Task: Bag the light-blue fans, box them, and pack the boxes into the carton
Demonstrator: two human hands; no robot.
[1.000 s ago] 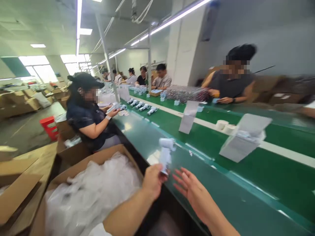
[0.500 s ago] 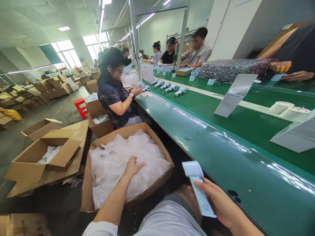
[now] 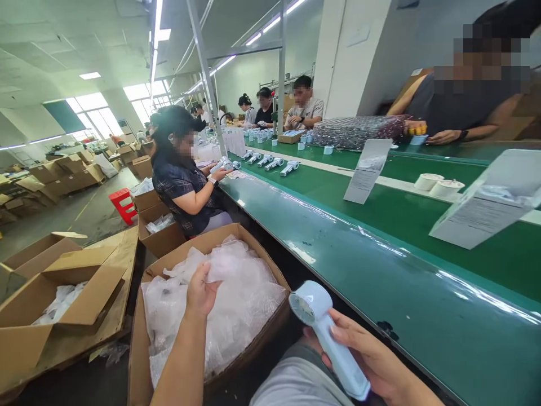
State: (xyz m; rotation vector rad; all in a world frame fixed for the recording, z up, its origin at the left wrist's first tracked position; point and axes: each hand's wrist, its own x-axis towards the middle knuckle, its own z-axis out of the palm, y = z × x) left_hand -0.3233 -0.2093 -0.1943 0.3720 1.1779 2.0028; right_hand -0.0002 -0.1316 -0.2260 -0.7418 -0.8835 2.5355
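Note:
My right hand (image 3: 359, 344) is wrapped round the handle of a light-blue handheld fan (image 3: 333, 344), its round head tilted up to the left. Over the carton (image 3: 135, 361) at my left, my left hand (image 3: 203, 290) has closed its thumb and fingers on the edge of a clear plastic bubble bag (image 3: 228, 266). More such bags (image 3: 240, 316) fill the carton in a loose heap.
The green worktable (image 3: 359, 270) runs along my right. Several fans (image 3: 274, 163) lie on the belt (image 3: 321, 197) beyond it, near white boxes (image 3: 367, 172) and tape rolls (image 3: 447, 189). A co-worker (image 3: 181, 180) sits ahead. Open cartons (image 3: 80, 293) stand at left.
My left hand has gone from spread fingers over the heap to gripping a bag. In my right hand the fan has turned, so its round grille now shows. The view has swung to the right.

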